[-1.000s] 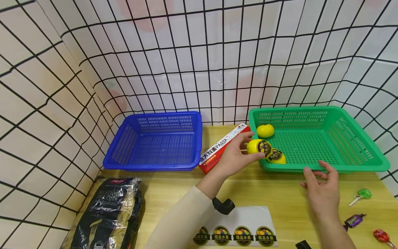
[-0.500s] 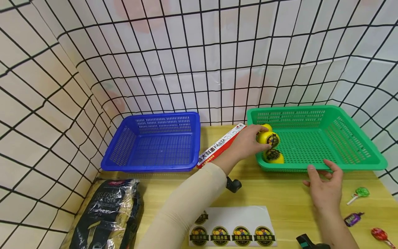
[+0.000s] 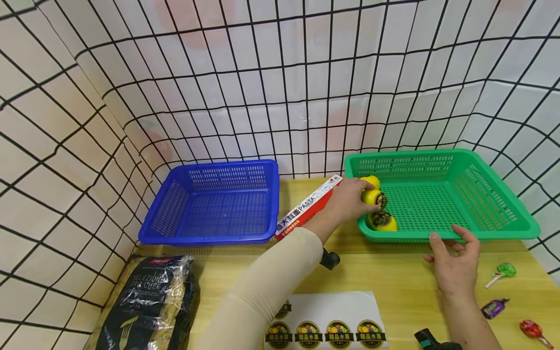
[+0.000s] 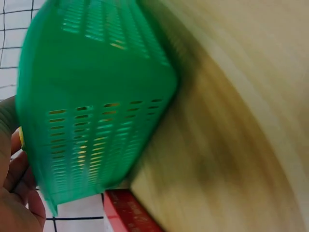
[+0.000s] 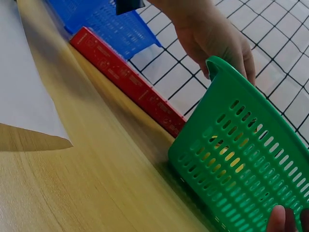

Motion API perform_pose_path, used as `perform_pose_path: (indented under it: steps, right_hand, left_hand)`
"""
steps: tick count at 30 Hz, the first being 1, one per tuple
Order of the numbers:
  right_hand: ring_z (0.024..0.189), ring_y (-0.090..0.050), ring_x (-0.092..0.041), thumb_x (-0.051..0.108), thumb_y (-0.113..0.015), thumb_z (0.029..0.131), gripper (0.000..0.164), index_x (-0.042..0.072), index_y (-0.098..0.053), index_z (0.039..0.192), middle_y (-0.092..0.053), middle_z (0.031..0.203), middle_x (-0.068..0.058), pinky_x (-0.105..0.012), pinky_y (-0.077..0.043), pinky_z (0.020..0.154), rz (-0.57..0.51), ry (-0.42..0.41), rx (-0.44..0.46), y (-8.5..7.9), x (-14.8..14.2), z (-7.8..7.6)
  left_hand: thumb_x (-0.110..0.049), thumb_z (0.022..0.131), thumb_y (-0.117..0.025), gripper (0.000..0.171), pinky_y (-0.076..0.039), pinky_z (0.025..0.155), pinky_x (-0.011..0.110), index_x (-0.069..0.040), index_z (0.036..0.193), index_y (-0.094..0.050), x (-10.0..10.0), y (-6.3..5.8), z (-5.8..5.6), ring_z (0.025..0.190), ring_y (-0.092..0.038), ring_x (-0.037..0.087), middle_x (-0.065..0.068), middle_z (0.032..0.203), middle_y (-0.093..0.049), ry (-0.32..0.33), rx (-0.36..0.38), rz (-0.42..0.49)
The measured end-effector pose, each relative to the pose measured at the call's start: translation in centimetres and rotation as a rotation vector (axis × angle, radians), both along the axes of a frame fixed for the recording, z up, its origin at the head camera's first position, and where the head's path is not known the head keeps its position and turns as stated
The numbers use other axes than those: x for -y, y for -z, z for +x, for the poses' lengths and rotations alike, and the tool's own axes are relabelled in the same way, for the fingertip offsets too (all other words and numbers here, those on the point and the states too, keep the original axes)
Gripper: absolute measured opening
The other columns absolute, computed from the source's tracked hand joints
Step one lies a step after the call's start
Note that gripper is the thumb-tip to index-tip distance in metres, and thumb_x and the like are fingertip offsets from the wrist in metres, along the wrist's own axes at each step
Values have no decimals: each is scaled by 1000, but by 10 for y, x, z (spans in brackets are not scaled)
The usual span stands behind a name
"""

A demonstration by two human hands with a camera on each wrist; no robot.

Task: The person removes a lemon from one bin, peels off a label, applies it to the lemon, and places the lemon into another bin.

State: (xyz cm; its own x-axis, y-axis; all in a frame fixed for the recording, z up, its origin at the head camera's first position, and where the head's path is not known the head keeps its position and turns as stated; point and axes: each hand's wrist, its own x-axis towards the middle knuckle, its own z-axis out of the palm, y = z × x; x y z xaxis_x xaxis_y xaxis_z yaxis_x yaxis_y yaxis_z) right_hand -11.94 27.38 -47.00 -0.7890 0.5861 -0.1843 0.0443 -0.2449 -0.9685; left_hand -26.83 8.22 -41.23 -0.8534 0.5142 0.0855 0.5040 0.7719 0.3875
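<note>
My left hand (image 3: pixel 347 201) holds a lemon (image 3: pixel 372 197) with a black round sticker, inside the left end of the green basket (image 3: pixel 498 204). Below it lies another stickered lemon (image 3: pixel 382 221), and behind it a third lemon (image 3: pixel 371 182), partly covered by my fingers. In the left wrist view the basket wall hides most of the held lemon, with the hand (image 4: pixel 17 193) at its rim. My right hand (image 3: pixel 457 265) touches the basket's front rim, thumb and fingers loosely bent; only its fingertips (image 5: pixel 277 220) show in the right wrist view.
A blue basket (image 3: pixel 274 209) stands left, with a red and white pasta box (image 3: pixel 306 209) between the baskets. A sticker sheet (image 3: pixel 332 306) lies in front, and a black pasta bag (image 3: pixel 144 296) at left. A green lollipop (image 3: pixel 506 270), purple candy (image 3: pixel 494 308) and red lollipop (image 3: pixel 531 328) lie right.
My left hand has carried the lemon rightward over the basket's left rim and lowered it slightly among the other lemons. The right hand stays at the front rim.
</note>
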Motion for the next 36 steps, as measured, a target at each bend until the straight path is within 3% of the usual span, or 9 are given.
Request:
perform_pose_path:
  steps: [15, 22, 26, 31, 36]
  right_hand:
    - [76, -58, -6, 11, -67, 97, 51, 32, -43, 137, -42, 107, -3, -19, -53, 53, -16, 11, -27, 5, 3, -4]
    - [76, -57, -6, 14, -67, 97, 50, 33, -43, 137, -42, 108, -2, -19, -54, 54, -9, -4, -20, 6, 3, -7]
    - [76, -58, -6, 15, -67, 97, 50, 34, -43, 136, -42, 109, -2, -18, -54, 54, 2, -13, -11, 6, 3, -9]
    - [74, -58, -5, 16, -68, 98, 50, 35, -42, 137, -41, 110, -2, -19, -54, 55, 7, -17, 24, 7, 1, -6]
    - [77, -58, -3, 26, -68, 98, 52, 40, -39, 140, -44, 109, 2, -17, -55, 60, 79, -54, 109, 5, -5, -1]
  left_hand:
    - [-52, 89, -75, 54, -43, 99, 21, -27, 135, -64, 3, 7, -1, 117, -51, 8, -12, 131, -64, -16, -5, 21]
    - [-48, 90, -76, 50, -45, 107, 21, -25, 133, -65, 9, 10, 2, 129, -53, 11, -9, 137, -63, -55, 33, 198]
    - [-42, 92, -76, 45, -47, 105, 23, -21, 130, -67, 17, 13, 12, 127, -54, 13, -4, 134, -63, -62, 42, 325]
    - [-36, 92, -76, 41, -50, 95, 22, -17, 127, -67, 33, 20, 35, 117, -56, 16, -1, 128, -63, -54, 85, 444]
    - [-38, 93, -75, 41, -52, 91, 24, -20, 129, -67, 54, 23, 67, 113, -58, 15, -4, 126, -62, -74, 156, 445]
